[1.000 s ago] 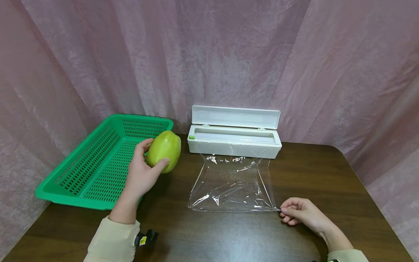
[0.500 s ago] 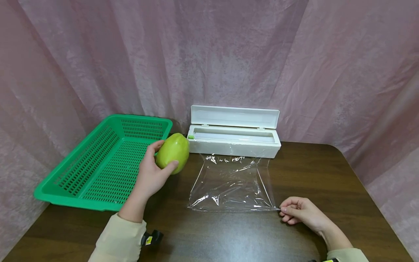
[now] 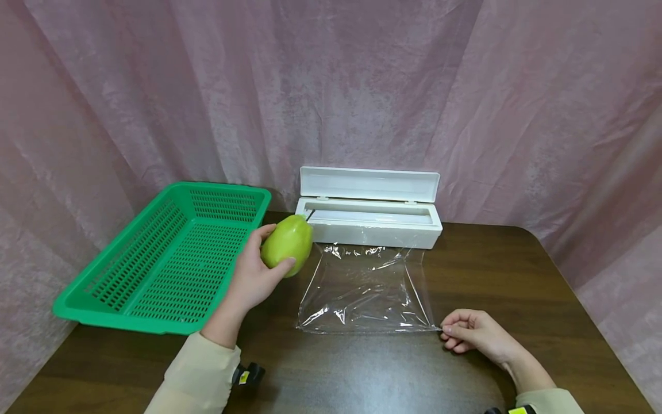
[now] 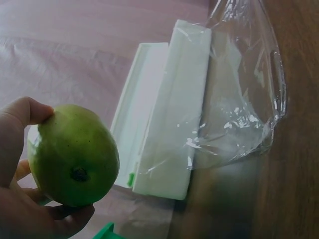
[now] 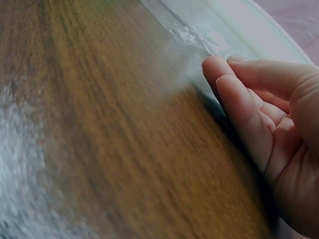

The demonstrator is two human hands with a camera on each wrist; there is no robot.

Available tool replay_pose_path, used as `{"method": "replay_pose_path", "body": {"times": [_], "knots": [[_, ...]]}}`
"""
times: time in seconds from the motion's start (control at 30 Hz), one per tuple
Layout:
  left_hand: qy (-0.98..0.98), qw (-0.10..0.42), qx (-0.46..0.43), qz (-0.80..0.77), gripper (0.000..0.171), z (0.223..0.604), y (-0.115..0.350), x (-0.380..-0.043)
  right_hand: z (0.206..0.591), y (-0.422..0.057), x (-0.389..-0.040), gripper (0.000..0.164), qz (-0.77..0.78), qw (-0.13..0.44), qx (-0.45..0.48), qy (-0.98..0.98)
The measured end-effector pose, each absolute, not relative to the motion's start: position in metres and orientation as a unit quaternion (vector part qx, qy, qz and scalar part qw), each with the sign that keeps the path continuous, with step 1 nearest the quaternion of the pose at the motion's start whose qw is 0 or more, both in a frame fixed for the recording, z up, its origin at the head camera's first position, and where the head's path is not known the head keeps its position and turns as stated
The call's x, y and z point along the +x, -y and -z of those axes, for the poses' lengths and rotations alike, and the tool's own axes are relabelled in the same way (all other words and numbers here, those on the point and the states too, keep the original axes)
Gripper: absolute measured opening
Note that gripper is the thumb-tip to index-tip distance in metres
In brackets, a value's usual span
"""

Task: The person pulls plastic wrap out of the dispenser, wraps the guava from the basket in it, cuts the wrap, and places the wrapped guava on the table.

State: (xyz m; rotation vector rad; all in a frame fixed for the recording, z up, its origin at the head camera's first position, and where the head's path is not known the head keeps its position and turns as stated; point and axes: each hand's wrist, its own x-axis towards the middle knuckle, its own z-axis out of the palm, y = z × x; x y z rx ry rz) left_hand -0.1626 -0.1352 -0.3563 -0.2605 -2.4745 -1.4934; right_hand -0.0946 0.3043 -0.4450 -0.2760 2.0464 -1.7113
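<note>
My left hand grips a yellow-green pear, thumb on the near side and fingers behind. Its thin dark stem points toward the white cling film dispenser, and in the left wrist view its dark base faces the camera. A sheet of clear cling film runs from the dispenser over the table to the front. Between thumb and forefinger, my right hand pinches the film's near right corner; the right wrist view shows the fingertips at the film's edge.
A green plastic basket with slotted sides stands on the left, close beside the left forearm. Behind the brown wooden table hangs a pink curtain. The dispenser's lid stands raised at the back.
My left hand has carried the pear to the right, from the basket's edge to in front of the dispenser's left end, and the stem has come into view. My right hand stays at the film corner.
</note>
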Motion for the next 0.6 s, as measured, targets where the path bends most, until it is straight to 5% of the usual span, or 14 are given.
{"method": "replay_pose_path", "body": {"times": [0.6], "knots": [[0.866, 0.087, -0.123, 0.477, 0.071, 0.366, 0.109, -0.169, 0.443, -0.305, -0.092, 0.029, 0.631, 0.225, -0.105, -0.735]]}}
